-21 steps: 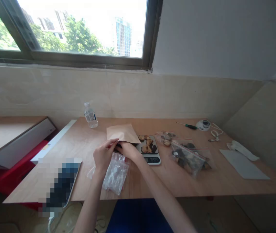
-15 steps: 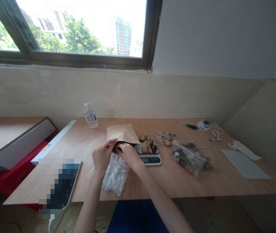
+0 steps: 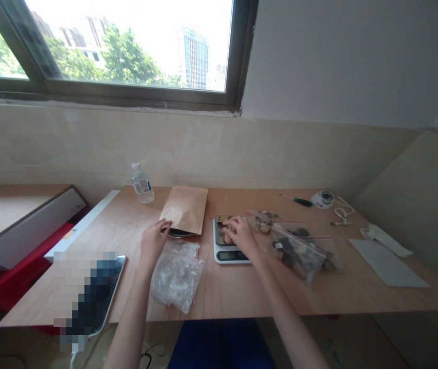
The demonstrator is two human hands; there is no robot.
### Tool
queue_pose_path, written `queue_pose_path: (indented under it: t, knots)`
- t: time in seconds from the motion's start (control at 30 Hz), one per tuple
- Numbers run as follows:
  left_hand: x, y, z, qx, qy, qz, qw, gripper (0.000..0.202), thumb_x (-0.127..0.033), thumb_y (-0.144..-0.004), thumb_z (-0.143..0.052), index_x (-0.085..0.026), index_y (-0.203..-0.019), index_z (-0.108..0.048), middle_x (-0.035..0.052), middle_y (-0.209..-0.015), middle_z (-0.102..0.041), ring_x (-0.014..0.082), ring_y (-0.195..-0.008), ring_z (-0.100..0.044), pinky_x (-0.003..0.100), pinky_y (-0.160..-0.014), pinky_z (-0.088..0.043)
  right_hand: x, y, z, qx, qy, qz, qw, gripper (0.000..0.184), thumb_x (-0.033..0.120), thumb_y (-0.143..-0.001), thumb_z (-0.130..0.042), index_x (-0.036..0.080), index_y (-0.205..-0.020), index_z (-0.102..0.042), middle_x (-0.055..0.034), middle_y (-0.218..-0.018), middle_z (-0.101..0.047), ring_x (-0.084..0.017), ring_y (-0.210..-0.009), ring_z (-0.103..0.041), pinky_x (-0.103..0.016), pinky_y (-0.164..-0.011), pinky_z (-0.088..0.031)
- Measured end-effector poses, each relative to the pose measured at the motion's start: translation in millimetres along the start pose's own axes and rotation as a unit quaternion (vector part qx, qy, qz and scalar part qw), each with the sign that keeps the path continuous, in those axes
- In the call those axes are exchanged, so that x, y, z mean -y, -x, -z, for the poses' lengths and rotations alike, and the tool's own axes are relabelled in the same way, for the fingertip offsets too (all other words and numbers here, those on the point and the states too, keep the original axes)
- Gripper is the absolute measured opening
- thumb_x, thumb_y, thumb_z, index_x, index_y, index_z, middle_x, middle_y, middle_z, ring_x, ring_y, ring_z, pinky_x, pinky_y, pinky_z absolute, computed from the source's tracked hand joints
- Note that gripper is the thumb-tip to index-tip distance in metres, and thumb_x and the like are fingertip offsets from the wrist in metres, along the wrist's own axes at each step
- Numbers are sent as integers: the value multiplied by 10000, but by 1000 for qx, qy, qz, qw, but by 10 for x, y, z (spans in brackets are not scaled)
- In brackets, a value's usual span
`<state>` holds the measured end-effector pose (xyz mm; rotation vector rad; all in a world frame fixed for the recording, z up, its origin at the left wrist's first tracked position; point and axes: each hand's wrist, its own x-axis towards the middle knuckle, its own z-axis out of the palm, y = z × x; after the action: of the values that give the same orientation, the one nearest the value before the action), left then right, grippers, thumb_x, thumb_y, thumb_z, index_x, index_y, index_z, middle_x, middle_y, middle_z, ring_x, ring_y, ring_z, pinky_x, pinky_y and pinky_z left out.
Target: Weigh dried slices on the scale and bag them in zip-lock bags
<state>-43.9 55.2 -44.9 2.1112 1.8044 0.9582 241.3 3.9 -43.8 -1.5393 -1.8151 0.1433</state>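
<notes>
A brown kraft paper bag [image 3: 187, 210] lies on the table with its dark mouth facing me. My left hand [image 3: 154, 240] pinches the bag's near left edge. Over the digital kitchen scale [image 3: 219, 253], my right hand [image 3: 242, 237] reaches down with thumb and fingers apart, at some brown dried pieces, perhaps mushrooms [image 3: 227, 239]. The hand covers part of the pieces and the scale's right side. Clear plastic zip bags [image 3: 176, 279] lie flat in front of the paper bag, between my forearms.
Right of the scale are several zip bags [image 3: 299, 251] of dark and brown pieces. A water bottle [image 3: 142, 184], tablet [image 3: 96, 297], screwdriver [image 3: 302, 202], white dome camera [image 3: 322, 199], cable [image 3: 342, 216] and paper sheet [image 3: 388, 262] also lie on the table [image 3: 242, 292].
My right hand has left the paper bag's mouth and moved right onto the scale. The bag has flattened and turned, its mouth lower; my left hand stays at its edge.
</notes>
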Motion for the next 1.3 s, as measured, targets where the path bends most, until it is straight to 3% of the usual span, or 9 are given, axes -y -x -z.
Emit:
queue_pose_path:
  t: [0.1,0.2,0.3,0.47,0.67,0.87,1.0,1.13,1.3]
  knots:
    - [-59,223,78,-32,43,-30,998,309,-345,-815,-483,-188,-1032,-638,105,-1190,-606,233,-1093,-562,367,-949,-412,4,66,45,-17,28,2,999,195,264,-851,-543,212,-988,-671,-86,-1000,-601,-236,-969,-502,-402,-888,-385]
    - [-253,584,150,-37,74,-12,996,321,-407,-847,-429,-217,-1031,-611,70,-1068,-629,219,-989,-595,373,-886,-456,63,332,127,-62,5,-13,998,227,265,-889,-465,221,-996,-660,-79,-1013,-600,-226,-981,-516,-395,-894,-378]
    - [-465,977,97,37,110,21,993,319,-427,-850,-414,-225,-994,-615,46,-912,-625,173,-723,-617,321,-678,-516,137,687,166,-91,-31,-44,994,240,257,-899,-431,236,-985,-654,-72,-1004,-606,-220,-970,-538,-390,-881,-386]
    - [-564,1414,-187,89,124,15,988,300,-410,-800,-495,-206,-990,-606,77,-924,-604,214,-843,-621,371,-747,-525,278,1171,64,-87,-103,-99,986,228,236,-905,-419,233,-955,-642,-64,-957,-621,-218,-950,-553,-386,-874,-397]
    - [-448,1456,-422,58,168,39,983,265,-439,-764,-513,-201,-827,-609,72,-828,-618,216,-734,-628,377,-692,-536,636,1393,-148,-2,-184,-115,976,237,215,-898,-420,259,-927,-650,-45,-889,-632,-207,-884,-572,-348,-823,-443]
    - [-617,1516,-270,22,171,58,983,302,-486,-807,-476,-221,-771,-616,48,-771,-639,198,-667,-613,340,-634,-528,978,1419,-349,-8,-282,-171,944,245,308,-907,-422,257,-1071,-597,-66,-979,-628,-206,-924,-592,-333,-836,-474]
    - [-818,1663,-139,29,182,-13,983,248,-426,-840,-474,-250,-866,-647,62,-906,-660,201,-814,-639,314,-694,-537,1060,1411,-323,-18,-392,-261,882,403,474,-910,-378,243,-1218,-498,-74,-1164,-602,-193,-1043,-583,-300,-882,-472]
    - [-886,1742,-113,35,157,-125,979,195,-332,-853,-484,-281,-864,-672,56,-1078,-657,205,-985,-626,331,-826,-524,1033,1367,-144,4,-493,-294,819,533,587,-906,-227,236,-1140,-553,-59,-1184,-609,-192,-1115,-555,-320,-934,-445]
    - [-861,1762,-108,53,109,-190,974,175,-269,-847,-492,-276,-868,-666,52,-1182,-628,209,-1037,-611,340,-853,-518,923,1297,18,18,-501,-280,819,385,544,-852,-463,198,-965,-588,-70,-962,-679,-221,-944,-624,-308,-781,-492]
